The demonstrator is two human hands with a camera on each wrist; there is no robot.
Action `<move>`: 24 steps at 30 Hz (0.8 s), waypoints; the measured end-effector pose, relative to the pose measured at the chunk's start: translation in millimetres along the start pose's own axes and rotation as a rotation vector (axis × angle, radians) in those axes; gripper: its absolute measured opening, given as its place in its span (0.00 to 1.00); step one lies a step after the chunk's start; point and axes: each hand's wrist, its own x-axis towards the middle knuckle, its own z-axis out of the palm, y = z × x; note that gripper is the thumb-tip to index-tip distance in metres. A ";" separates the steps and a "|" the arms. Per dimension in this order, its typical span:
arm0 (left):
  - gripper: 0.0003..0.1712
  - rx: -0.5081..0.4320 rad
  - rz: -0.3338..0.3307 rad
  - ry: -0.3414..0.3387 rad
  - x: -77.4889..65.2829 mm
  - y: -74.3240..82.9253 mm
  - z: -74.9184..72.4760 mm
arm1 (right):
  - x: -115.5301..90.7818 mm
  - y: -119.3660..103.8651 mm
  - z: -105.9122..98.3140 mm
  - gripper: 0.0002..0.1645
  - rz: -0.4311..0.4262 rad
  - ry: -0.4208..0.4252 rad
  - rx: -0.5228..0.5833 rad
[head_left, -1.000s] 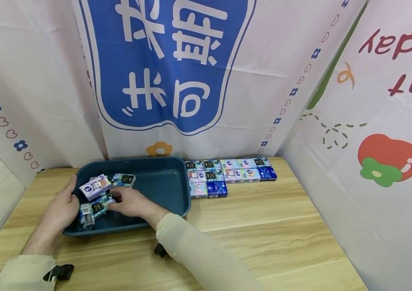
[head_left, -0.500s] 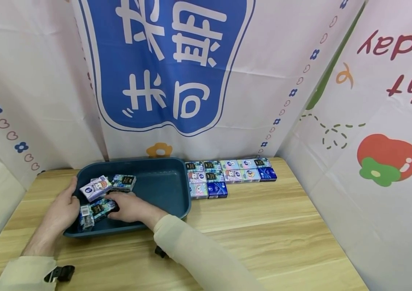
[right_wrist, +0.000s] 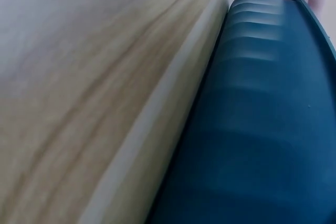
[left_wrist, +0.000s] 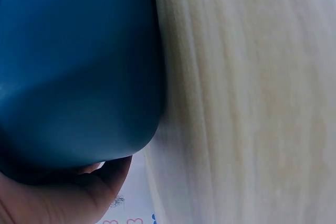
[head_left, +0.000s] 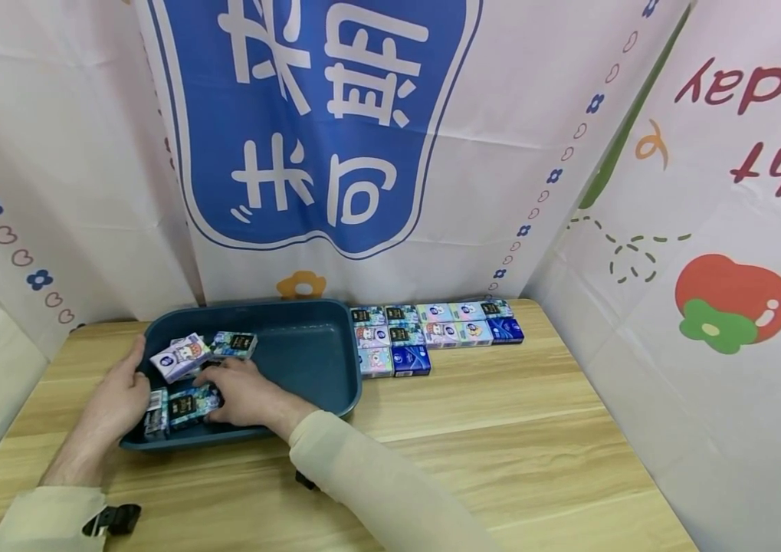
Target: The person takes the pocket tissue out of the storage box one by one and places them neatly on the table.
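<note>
A dark teal plastic bin (head_left: pixel 300 305) stands on the table with several small pocket tissue packs in its left part. My left hand (head_left: pixel 114 395) grips the bin's left wall; the left wrist view shows that hand at the bin's rounded end. Inside the bin, my right hand (head_left: pixel 244 392) pinches the right end of a dark floral tissue pack (head_left: pixel 185 406). Left of it lies another dark pack (head_left: pixel 156 414). Behind them a purple-and-white tissue pack (head_left: pixel 181 356) lies tilted on others, and a dark green pack (head_left: pixel 235 343) is to its right.
Right of the bin, several tissue packs (head_left: pixel 409 358) lie in close rows on the wooden table (head_left: pixel 487 445). A printed white cloth (head_left: pixel 500 92) hangs behind the table and another at the right. Black straps with small devices (head_left: pixel 114 520) sit at the sleeves.
The dark floral pack in my right hand has turned straighter and shifted slightly toward the bin's near side, next to the other dark pack. My left hand has stayed on the bin wall.
</note>
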 end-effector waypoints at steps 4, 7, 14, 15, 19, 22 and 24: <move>0.37 0.008 -0.001 0.007 -0.2 -0.3 0.3 | -0.7 -2.0 -0.9 0.32 0.005 -0.015 0.022; 0.37 0.008 -0.004 0.005 -0.4 -0.2 0.0 | -2.0 -1.9 -2.7 0.31 0.004 -0.025 0.032; 0.37 0.013 -0.034 -0.004 0.2 0.3 -0.5 | -9.9 3.7 -8.4 0.29 0.007 -0.014 0.027; 0.37 0.013 -0.035 -0.004 0.2 0.6 -0.5 | -11.7 4.7 -9.7 0.28 0.014 -0.011 0.027; 0.37 0.009 -0.029 -0.003 0.2 1.3 -0.5 | -18.5 9.5 -15.7 0.27 0.032 -0.005 0.009; 0.37 0.004 -0.021 -0.004 0.2 1.6 -0.7 | -22.8 13.9 -20.5 0.27 0.027 0.003 -0.019; 0.37 0.000 -0.020 -0.005 0.2 1.6 -0.9 | -25.2 17.5 -23.6 0.26 0.025 0.009 -0.039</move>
